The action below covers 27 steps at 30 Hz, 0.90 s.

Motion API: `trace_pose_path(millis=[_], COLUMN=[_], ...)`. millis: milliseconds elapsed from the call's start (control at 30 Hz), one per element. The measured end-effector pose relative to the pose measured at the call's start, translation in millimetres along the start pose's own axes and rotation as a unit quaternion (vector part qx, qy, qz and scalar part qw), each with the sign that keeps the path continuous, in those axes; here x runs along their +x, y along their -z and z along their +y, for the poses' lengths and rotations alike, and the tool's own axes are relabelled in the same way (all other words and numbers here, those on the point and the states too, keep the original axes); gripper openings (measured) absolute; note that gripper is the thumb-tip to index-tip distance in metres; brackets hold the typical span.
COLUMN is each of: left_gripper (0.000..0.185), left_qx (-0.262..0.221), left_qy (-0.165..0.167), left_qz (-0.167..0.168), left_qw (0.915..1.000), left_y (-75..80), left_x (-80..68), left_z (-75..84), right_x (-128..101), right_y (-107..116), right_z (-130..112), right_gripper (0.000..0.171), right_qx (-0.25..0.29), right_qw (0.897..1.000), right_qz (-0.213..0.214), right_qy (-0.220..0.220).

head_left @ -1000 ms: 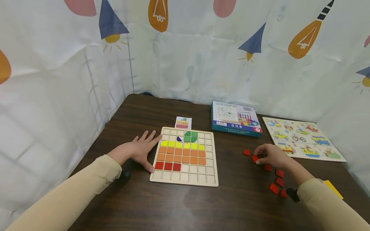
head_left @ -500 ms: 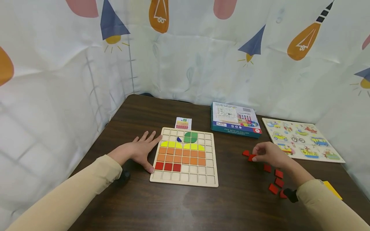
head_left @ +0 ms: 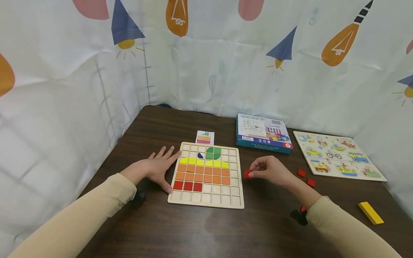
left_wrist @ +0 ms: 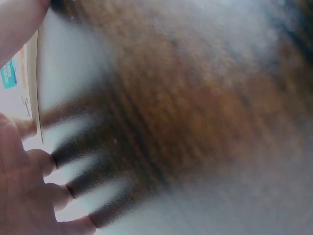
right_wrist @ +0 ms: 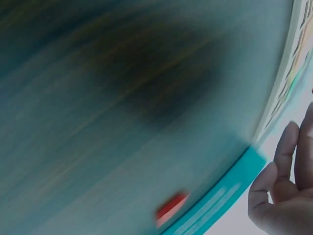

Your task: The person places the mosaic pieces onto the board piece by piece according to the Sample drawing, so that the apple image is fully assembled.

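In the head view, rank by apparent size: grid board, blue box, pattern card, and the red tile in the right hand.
1. Grid board
2. Blue box, though it lies farther off
3. Pattern card
4. Red tile, pinched by the right hand

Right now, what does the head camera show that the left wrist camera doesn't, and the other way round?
Only the head view shows the right hand pinching a red tile just right of the wooden grid board, plus loose red tiles, the blue box, the vehicle puzzle and a yellow block. Only the left wrist view shows the left hand's fingertips close up, with their shadows on the table; it is blurred. Both share the left hand lying flat by the board's left edge on the dark table.
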<state>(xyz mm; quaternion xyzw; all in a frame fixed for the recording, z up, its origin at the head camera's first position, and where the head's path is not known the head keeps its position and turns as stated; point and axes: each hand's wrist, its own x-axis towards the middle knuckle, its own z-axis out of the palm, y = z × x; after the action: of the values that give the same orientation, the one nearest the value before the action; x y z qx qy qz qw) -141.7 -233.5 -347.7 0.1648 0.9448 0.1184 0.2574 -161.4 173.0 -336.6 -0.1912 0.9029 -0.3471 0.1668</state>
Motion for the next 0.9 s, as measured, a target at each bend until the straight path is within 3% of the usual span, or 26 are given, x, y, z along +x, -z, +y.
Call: trace_pose_path(millis=[467,900], left_gripper=[0.138,0.139], left_qx=[-0.003,-0.002], left_qy=[0.002,0.003], left_qz=[0.002,0.002], left_qw=[1.0,1.0], left_y=[1.2,0.7], left_x=[-2.3,-1.0], left_z=[3.1,1.3], right_x=[27,38], right_y=[-65,-87], right_z=[-71,-89], right_gripper=[0.005,0.006], right_qx=[-0.012,-0.041], right_qw=[0.994,0.995], right_qz=[-0.093,-0.083], right_qy=[0.057,0.048])
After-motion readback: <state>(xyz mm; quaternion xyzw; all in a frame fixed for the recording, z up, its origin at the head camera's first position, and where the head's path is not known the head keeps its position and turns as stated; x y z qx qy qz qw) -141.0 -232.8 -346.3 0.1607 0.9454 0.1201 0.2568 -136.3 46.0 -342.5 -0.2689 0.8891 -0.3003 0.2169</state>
